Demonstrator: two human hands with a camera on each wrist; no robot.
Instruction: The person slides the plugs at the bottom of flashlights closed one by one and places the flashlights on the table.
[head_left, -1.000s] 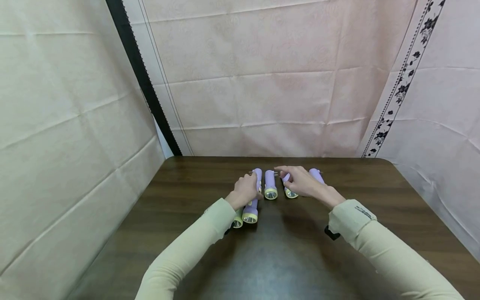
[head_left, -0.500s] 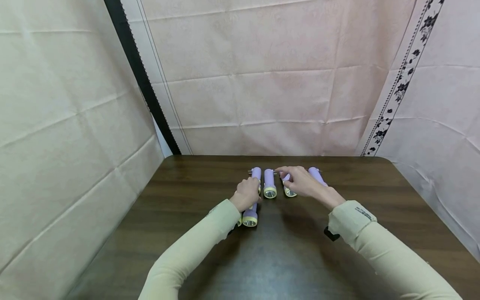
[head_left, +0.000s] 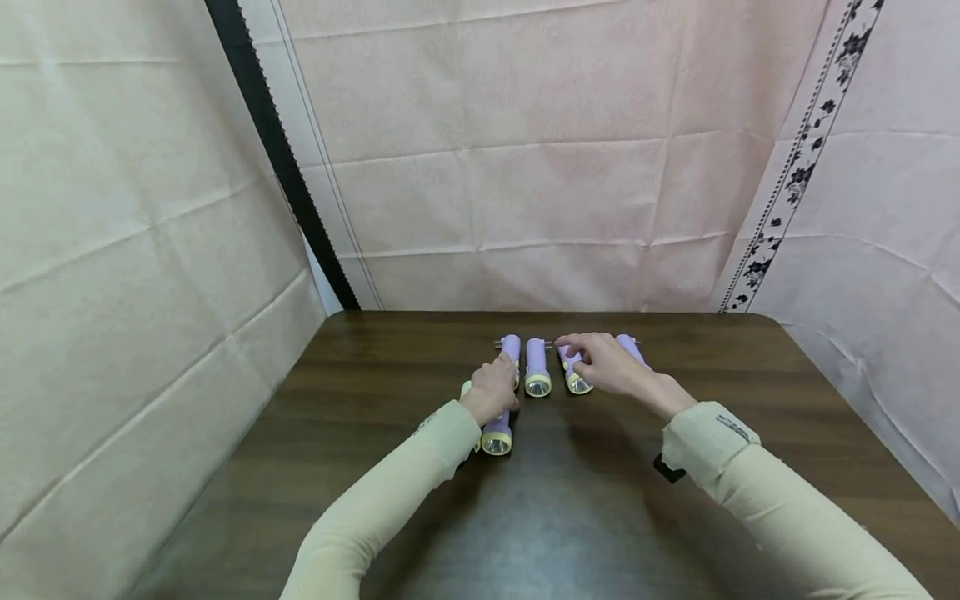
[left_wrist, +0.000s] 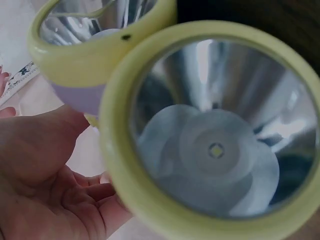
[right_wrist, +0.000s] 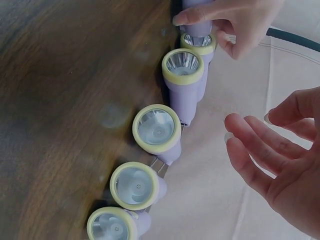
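Observation:
In the head view several lilac flashlights with pale yellow rims lie on the table. My left hand (head_left: 493,392) is over the near pair at the left and grips the near flashlight (head_left: 497,439) by its body; the right wrist view shows the thumb laid across a lilac body (right_wrist: 197,17). The left wrist view is filled by a flashlight head (left_wrist: 215,145), with a second flashlight (left_wrist: 80,65) beside it and my curled fingers behind. My right hand (head_left: 606,364) hovers with loosely bent fingers over another flashlight (head_left: 577,382), holding nothing.
A row of flashlights runs along the back: one behind my left hand (head_left: 511,347), one in the middle (head_left: 537,367), and one partly behind my right hand (head_left: 628,345). The brown wooden table (head_left: 585,517) ends near pale cloth walls (head_left: 525,200).
My left hand has shifted slightly right and nearer; the leftmost flashlight's lens has passed mostly out of sight behind the sleeve. My right hand stays nearly still over the back row.

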